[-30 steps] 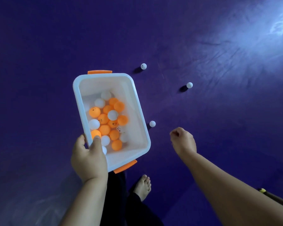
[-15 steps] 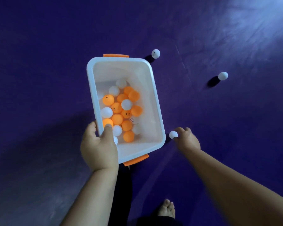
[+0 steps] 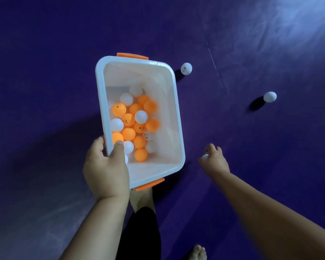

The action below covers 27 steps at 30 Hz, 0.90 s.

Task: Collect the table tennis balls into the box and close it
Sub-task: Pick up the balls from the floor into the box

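right hand (image 3: 215, 160) just scooped white ball (image 3: 205, 156) off floor (image 3: 261, 175), fingers curled round it, right of box (image 3: 139, 76). left hand (image 3: 106, 169) fingers clamp box rim. corner ball (image 3: 186, 68), far-right ball (image 3: 270, 96) remain.

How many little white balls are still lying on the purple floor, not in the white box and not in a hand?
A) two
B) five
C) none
A: only two lie on the purple floor mat: one white table tennis ball beside the white plastic box with orange clips, and another white ball further right. The right hand holds a third white ball.
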### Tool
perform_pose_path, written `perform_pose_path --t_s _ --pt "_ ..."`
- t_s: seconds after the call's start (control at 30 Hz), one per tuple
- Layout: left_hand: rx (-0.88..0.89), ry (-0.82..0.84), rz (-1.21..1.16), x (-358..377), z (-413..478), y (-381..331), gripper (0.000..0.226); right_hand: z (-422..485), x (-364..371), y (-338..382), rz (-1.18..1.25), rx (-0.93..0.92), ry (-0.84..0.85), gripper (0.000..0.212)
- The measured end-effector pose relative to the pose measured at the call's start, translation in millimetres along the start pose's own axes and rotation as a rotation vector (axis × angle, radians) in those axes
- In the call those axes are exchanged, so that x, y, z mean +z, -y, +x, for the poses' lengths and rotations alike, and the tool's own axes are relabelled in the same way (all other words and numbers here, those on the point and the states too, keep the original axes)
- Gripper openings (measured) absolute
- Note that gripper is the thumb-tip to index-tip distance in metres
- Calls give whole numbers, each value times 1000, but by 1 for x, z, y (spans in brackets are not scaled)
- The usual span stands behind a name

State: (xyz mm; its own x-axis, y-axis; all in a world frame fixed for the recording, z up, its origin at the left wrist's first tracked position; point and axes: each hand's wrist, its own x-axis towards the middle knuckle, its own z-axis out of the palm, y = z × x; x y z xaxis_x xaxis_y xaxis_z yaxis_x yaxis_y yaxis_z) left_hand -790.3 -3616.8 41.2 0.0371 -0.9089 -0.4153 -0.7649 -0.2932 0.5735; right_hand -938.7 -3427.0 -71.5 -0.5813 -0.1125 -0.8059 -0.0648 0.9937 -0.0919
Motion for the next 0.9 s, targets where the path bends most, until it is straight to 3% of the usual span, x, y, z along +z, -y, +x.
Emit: perform_pose_path --t_s 0.33,0.5,0.73,0.8,0.9 --pt "-7 -15 -51 -10 32 -69 22 36 -112 116 -72 -81 -122 20" --pt "2 -55 -75 3 52 -75 20 76 -122 168 -193 -248 -164 52" --pt "-2 -126 -78 23 71 -58 19 125 -100 203 -530 -278 -68 103" --pt "-18 -135 -78 28 73 -53 17 131 -93 203 -638 -318 -76 100" --pt "-50 -136 -107 34 71 -53 14 132 -94 191 -641 -387 -142 63"
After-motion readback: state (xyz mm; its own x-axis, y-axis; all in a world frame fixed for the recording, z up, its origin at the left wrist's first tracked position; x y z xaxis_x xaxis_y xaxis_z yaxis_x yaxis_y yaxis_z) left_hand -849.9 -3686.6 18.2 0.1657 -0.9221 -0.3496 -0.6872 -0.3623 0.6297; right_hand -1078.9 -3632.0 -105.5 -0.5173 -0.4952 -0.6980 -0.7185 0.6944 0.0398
